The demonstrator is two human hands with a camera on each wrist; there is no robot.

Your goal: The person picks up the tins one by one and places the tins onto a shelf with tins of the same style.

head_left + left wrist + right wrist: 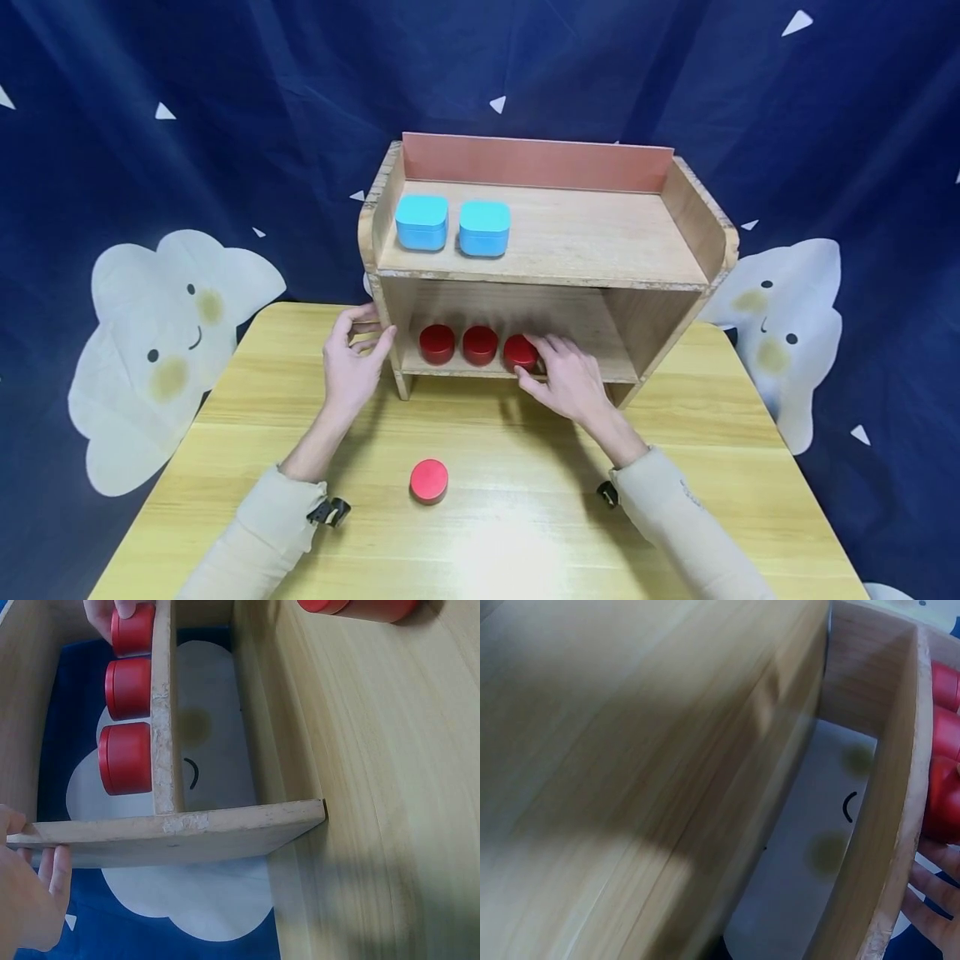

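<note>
A small wooden shelf unit (540,279) stands on the table. Three round red tins sit in a row on its lower board: a left one (437,344), a middle one (480,345) and a right one (517,353). My right hand (566,379) grips the right tin between thumb and fingers, over the board's front edge. With thumb and fingers on either side of it, my left hand (352,358) holds the shelf's left side panel (165,840). Another red tin (429,482) lies on the tabletop between my forearms.
Two light blue boxes, one at left (422,222) and one beside it (484,228), stand on the upper board. A pinkish back panel (536,162) rises behind them. Behind the table (247,467) hangs a dark blue curtain (315,100) with white cloud shapes.
</note>
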